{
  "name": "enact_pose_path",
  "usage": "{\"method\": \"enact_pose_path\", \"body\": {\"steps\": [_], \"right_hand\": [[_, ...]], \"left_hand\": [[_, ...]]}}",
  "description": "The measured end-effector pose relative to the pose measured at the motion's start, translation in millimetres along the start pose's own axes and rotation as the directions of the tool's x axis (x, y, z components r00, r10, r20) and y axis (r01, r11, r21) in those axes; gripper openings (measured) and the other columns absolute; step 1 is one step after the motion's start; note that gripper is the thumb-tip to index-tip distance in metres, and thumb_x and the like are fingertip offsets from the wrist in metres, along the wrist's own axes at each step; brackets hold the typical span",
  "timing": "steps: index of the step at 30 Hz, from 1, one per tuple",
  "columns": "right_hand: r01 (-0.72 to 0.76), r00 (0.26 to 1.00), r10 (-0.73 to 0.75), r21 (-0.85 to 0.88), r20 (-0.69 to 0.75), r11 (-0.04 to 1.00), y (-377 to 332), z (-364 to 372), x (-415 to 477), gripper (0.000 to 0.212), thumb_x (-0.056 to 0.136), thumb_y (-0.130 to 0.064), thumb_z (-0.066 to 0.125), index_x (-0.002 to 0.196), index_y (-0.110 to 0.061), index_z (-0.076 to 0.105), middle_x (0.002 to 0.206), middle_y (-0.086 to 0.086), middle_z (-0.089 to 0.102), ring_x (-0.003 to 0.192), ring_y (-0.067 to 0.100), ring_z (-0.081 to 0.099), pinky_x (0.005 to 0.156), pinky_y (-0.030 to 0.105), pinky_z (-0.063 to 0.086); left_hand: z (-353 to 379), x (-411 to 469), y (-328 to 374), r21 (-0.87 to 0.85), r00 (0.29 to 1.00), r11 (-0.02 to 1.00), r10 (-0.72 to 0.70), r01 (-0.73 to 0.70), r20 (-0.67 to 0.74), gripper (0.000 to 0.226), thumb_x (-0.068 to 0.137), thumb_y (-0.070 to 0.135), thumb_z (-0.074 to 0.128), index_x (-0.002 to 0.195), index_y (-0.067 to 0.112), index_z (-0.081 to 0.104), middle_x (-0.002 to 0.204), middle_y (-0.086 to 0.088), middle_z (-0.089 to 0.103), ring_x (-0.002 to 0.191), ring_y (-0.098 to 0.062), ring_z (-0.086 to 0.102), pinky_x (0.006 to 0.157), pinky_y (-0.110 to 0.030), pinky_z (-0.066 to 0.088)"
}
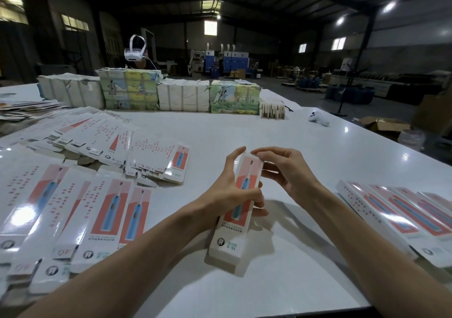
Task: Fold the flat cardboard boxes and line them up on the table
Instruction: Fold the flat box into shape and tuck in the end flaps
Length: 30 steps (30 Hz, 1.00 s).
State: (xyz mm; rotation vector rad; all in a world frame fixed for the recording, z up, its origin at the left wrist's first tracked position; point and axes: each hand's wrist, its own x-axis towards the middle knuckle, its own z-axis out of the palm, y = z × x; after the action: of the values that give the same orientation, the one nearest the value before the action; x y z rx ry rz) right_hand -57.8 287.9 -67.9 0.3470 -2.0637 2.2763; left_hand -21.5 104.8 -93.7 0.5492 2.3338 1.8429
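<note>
While my left hand (227, 193) grips the box (234, 234) around its middle, my right hand (286, 170) pinches the flap at its far end. The box slants above the table (244, 134) close to the front edge, with its long axis running away from me and its near end low. The far flap lies under my right fingers, so I judge the tuck is theirs. Folded boxes (396, 217) line the right edge; flat boxes (73, 207) cover the left side.
</note>
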Motion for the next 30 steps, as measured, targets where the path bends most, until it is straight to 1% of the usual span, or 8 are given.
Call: {"method": "enact_pose_path", "body": {"steps": [2,6,10,14,16,20,26,30], "right_hand": [[-0.010,1.000,0.010,0.007,0.028,1.000,-1.3,-1.0,-1.4,0.019,0.102,-0.011,0.064,0.108,-0.003,0.080,0.108,0.017,0.078,0.106,0.033,0.075,0.085,0.041,0.065],[-0.022,0.994,0.021,0.006,0.106,1.000,0.1,6.1,-5.6,0.024,0.103,-0.009,0.062,0.122,-0.005,0.075,0.117,0.014,0.077,0.113,0.030,0.073,0.091,0.037,0.063],[0.001,0.993,0.006,-0.054,0.114,0.999,5.0,16.1,-8.2,0.038,0.100,-0.011,0.070,0.137,-0.012,0.064,0.122,0.013,0.074,0.111,0.032,0.074,0.097,0.042,0.062],[0.046,0.991,-0.036,-0.083,0.128,0.995,9.5,17.9,-9.6,0.031,0.099,-0.019,0.072,0.129,-0.012,0.068,0.116,0.009,0.078,0.110,0.031,0.075,0.096,0.042,0.062],[0.073,0.990,-0.059,-0.107,0.127,0.992,11.5,16.9,-10.6,0.029,0.099,-0.021,0.072,0.127,-0.013,0.070,0.115,0.009,0.078,0.110,0.031,0.075,0.097,0.044,0.061],[0.155,0.984,-0.139,-0.148,0.113,0.977,14.6,15.9,-10.2,0.022,0.098,-0.024,0.074,0.118,-0.013,0.077,0.107,0.013,0.079,0.102,0.040,0.073,0.094,0.047,0.062],[0.152,0.986,-0.137,-0.186,0.089,0.971,19.0,15.7,-7.9,0.023,0.102,-0.024,0.069,0.122,-0.014,0.075,0.109,0.006,0.080,0.104,0.026,0.077,0.093,0.040,0.062],[0.176,0.984,-0.156,-0.330,0.085,0.927,17.8,21.7,-8.7,0.039,0.105,-0.033,0.062,0.141,-0.019,0.056,0.128,0.000,0.068,0.110,0.016,0.072,0.085,0.024,0.061]], "left_hand": [[-0.4,0.4,-0.8,-0.008,1.000,1.000,-0.005,0.005,-0.005,0.104,0.085,0.015,0.084,0.142,0.065,0.013,0.122,0.003,0.055,0.099,-0.024,0.073,0.066,-0.022,0.060],[-4.4,3.6,-1.6,-0.072,0.999,0.997,-0.034,0.031,-0.041,0.097,0.087,0.011,0.083,0.144,0.056,0.019,0.118,-0.007,0.059,0.086,-0.010,0.077,0.064,-0.023,0.060],[-8.0,3.5,-0.7,-0.134,0.996,0.990,-0.064,0.055,-0.065,0.094,0.089,0.009,0.081,0.147,0.052,0.021,0.120,-0.010,0.058,0.086,-0.021,0.079,0.070,-0.031,0.064],[-7.5,-0.4,0.0,-0.176,0.992,0.980,-0.108,0.095,-0.068,0.092,0.090,0.010,0.080,0.148,0.051,0.021,0.126,-0.016,0.060,0.103,-0.037,0.075,0.090,-0.052,0.063],[-8.9,-0.6,-0.5,-0.170,0.991,0.980,-0.115,0.102,-0.067,0.090,0.090,0.013,0.080,0.146,0.052,0.021,0.124,-0.015,0.061,0.100,-0.034,0.076,0.087,-0.048,0.065],[-10.3,-1.2,-3.4,-0.159,0.989,0.980,-0.132,0.120,-0.065,0.085,0.090,0.016,0.081,0.143,0.050,0.024,0.113,-0.010,0.064,0.078,-0.017,0.079,0.064,-0.026,0.062],[-6.9,1.0,-3.7,-0.283,0.989,0.952,-0.134,0.112,-0.059,0.088,0.087,0.018,0.084,0.143,0.049,0.024,0.116,-0.016,0.065,0.081,-0.025,0.079,0.067,-0.030,0.062],[0.8,6.1,-1.4,-0.508,0.980,0.857,-0.163,0.085,-0.111,0.079,0.088,0.029,0.082,0.144,0.041,0.029,0.112,-0.017,0.067,0.078,-0.025,0.077,0.067,-0.032,0.062]]}}
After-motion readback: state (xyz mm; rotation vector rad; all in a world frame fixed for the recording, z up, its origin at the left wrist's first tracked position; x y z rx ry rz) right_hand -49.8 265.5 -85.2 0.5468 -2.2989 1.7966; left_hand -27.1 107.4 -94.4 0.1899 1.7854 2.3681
